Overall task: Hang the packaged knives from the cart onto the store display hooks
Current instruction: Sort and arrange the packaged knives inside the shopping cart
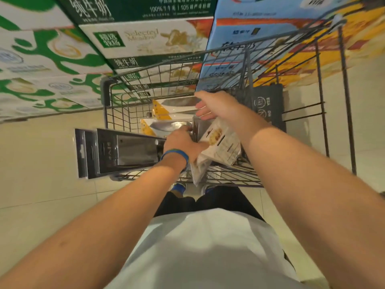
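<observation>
Both arms reached forward into the wire cart (pixel 104 90). The left hand (pixel 183 142), fingers curled, gripped the black packaged knives (pixel 116 151), which jutted left over the cart's side. The right hand (pixel 216 105) hung open-fingered by the yellow-carded knife packs (pixel 173 109) farther in.

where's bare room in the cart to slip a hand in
Free: bare mesh in the far-left corner of the grey wire cart, between its left wall and the yellow-and-clear knife packs. Crowded: the middle, where left hand, right hand, black knife packs and white printed bag overlap.
</observation>
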`<state>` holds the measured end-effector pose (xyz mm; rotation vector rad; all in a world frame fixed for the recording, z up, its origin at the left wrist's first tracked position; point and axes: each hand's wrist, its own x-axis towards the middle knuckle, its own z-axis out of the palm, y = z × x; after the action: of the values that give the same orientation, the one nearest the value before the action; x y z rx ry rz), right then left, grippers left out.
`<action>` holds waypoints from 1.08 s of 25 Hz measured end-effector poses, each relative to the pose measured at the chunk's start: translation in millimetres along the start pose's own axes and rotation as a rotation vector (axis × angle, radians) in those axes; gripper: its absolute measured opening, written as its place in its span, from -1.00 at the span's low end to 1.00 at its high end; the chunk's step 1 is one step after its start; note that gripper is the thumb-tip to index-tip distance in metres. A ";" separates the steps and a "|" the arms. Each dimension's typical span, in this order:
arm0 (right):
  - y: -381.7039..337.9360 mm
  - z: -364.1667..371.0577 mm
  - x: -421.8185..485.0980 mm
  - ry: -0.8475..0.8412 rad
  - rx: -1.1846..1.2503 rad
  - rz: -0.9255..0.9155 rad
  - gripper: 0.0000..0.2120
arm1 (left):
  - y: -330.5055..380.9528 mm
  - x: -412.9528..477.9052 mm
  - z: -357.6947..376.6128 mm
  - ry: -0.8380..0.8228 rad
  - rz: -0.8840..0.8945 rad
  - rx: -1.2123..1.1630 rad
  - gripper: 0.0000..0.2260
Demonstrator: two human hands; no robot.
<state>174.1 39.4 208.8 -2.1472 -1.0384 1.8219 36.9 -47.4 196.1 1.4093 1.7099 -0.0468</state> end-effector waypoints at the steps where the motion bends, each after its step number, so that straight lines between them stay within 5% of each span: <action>1: 7.2 0.6 -4.8 -0.006 0.159 0.019 -0.52 | 1.3 -2.0 1.9 -0.007 0.009 -0.066 -0.41; 4: 23.5 21.7 -12.9 0.149 0.425 -0.005 -0.68 | 9.3 -10.8 7.6 -0.053 0.047 -0.351 -0.31; 7: 43.7 50.2 -21.4 0.450 0.472 -0.180 -0.84 | 11.2 -12.8 7.3 -0.066 0.085 -0.344 -0.33; 11: 94.0 39.2 -36.3 0.616 0.226 -0.087 -0.69 | 12.6 -8.8 10.8 0.025 0.067 -0.124 -0.35; 15: 134.9 14.2 -48.7 0.461 -0.304 0.106 -0.43 | 9.7 -2.5 11.6 0.031 0.046 -0.091 -0.37; 21: 155.1 -94.1 -70.0 0.906 -0.212 -0.121 -0.70 | 4.0 3.3 6.2 0.015 0.046 -0.024 -0.35; 24: 170.9 -74.3 -59.6 0.757 -0.765 -0.133 -0.40 | 7.0 1.0 8.1 0.018 0.068 -0.029 -0.35; 27: 180.7 -36.4 -29.6 0.448 -1.127 0.079 -0.05 | 4.3 3.5 9.8 0.041 0.065 -0.042 -0.35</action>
<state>280.1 -102.1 148.7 -2.9244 -2.1555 0.6386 46.3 -48.5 190.0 1.4427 1.6876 0.0534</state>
